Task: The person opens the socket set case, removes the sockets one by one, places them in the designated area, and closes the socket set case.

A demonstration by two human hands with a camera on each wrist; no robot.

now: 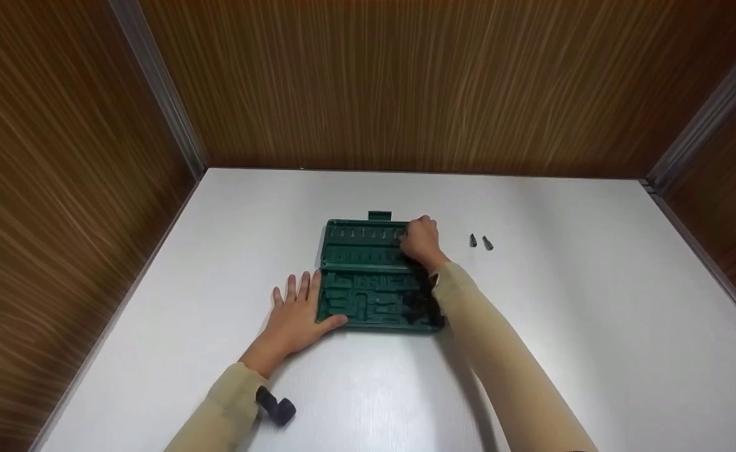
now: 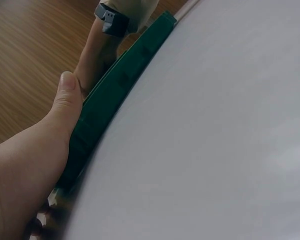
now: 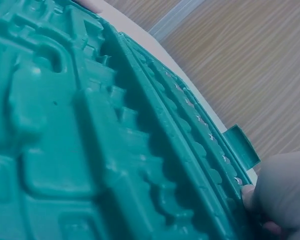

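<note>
An open dark green moulded tool case lies flat on the white table. My left hand rests flat on the table against the case's left edge, thumb touching its front-left corner. My right hand is over the far right of the case, fingers curled down onto the right end of the upper bit row. There the fingertips seem to pinch a bit, mostly hidden by the hand. The moulded recesses nearer me look empty.
Two small dark bits lie on the table right of the case. A black cylindrical object sits by my left sleeve. The case's latch tab points toward the back. Wood-panelled walls close in three sides.
</note>
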